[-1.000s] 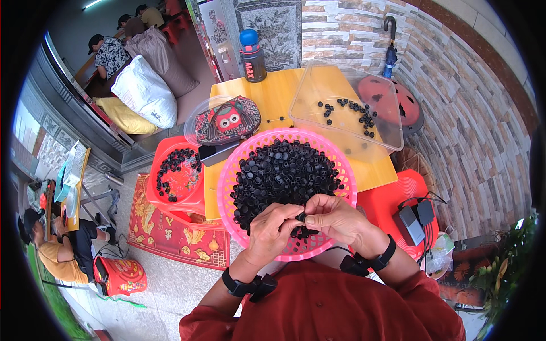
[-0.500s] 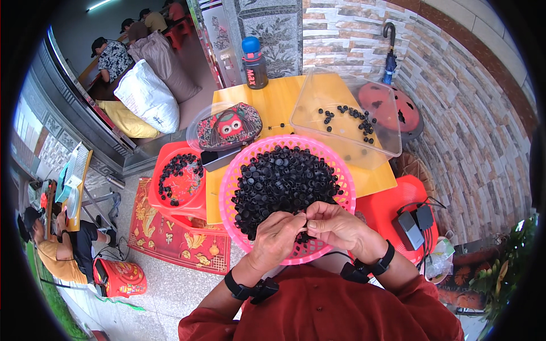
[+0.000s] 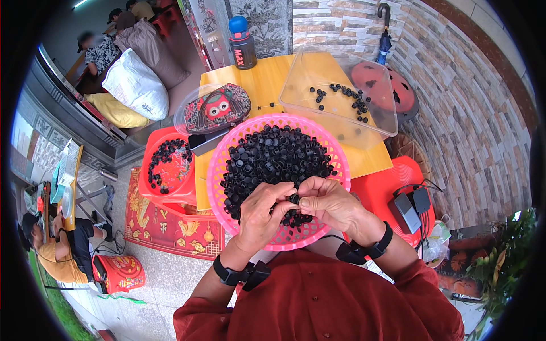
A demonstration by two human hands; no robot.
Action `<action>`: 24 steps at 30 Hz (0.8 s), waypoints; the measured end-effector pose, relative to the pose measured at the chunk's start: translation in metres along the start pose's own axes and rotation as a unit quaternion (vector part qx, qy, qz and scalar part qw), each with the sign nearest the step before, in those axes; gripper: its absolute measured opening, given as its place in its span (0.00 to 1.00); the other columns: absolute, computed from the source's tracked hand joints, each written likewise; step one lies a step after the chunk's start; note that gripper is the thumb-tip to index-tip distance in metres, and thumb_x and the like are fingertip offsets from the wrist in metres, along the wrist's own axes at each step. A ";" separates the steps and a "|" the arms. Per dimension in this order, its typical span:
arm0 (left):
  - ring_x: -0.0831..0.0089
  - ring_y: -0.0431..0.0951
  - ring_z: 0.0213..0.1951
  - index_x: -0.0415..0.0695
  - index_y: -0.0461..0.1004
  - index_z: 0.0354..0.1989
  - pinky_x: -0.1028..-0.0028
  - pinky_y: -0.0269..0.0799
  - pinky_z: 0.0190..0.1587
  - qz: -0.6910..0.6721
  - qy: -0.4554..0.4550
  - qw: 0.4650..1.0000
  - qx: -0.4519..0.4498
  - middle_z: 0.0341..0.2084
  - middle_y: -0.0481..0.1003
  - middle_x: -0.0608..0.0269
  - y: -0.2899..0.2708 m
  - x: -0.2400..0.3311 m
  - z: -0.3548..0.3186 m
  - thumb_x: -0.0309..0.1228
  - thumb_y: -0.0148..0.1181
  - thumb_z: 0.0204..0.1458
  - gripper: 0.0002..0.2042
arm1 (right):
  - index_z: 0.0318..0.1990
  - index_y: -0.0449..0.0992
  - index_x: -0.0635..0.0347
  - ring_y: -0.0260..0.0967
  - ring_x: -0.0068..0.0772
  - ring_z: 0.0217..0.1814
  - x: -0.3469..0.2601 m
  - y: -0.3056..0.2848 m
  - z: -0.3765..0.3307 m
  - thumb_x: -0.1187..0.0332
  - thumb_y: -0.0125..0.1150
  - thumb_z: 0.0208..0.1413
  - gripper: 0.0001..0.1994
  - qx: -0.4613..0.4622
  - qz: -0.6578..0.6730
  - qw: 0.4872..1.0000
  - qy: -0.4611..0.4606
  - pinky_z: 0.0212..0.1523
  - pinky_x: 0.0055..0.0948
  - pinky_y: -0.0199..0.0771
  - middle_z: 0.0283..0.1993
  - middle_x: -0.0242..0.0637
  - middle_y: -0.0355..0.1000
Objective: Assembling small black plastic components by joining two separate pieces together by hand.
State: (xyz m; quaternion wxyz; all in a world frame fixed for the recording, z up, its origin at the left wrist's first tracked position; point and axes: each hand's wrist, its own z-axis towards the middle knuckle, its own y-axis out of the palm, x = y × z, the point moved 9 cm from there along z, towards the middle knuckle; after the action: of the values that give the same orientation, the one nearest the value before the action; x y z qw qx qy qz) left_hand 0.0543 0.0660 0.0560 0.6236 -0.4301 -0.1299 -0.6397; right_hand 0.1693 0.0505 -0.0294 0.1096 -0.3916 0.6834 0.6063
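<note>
Both hands meeting over the near rim of the pink basket (image 3: 220,170), heaped with black caps. Left hand (image 3: 263,213) and right hand (image 3: 329,203) pinching 1 black cap (image 3: 294,198) between fingertips. Best kept low above the heap, grip on the cap's edges, so a slip drops back in. Clear tub (image 3: 380,108) on the table (image 3: 267,85) holding few caps.

Both forearms come up from the lower edge in red sleeves, each wrist wearing a black band. The left hand (image 3: 263,211) and the right hand (image 3: 328,203) meet fingertip to fingertip, fingers curled inward, thumbs and forefingers pinched in a shared grip between them.
</note>
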 end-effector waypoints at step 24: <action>0.64 0.72 0.29 0.38 0.74 0.29 0.69 0.69 0.31 0.009 0.048 0.994 -0.101 0.25 0.71 0.60 0.010 0.008 0.006 0.25 0.66 0.36 0.10 | 0.35 0.71 0.64 0.73 0.25 0.31 -0.007 0.001 -0.008 0.79 0.64 0.46 0.10 0.025 -0.131 0.991 0.021 0.33 0.21 0.76 0.30 0.37 0.73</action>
State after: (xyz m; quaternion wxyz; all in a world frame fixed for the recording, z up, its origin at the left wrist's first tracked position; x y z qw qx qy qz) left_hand 0.0669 0.0632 0.0613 0.5883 -0.4608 -0.0300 -0.6638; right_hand 0.1758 0.0464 -0.0221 0.1833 -0.4876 0.6434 0.5609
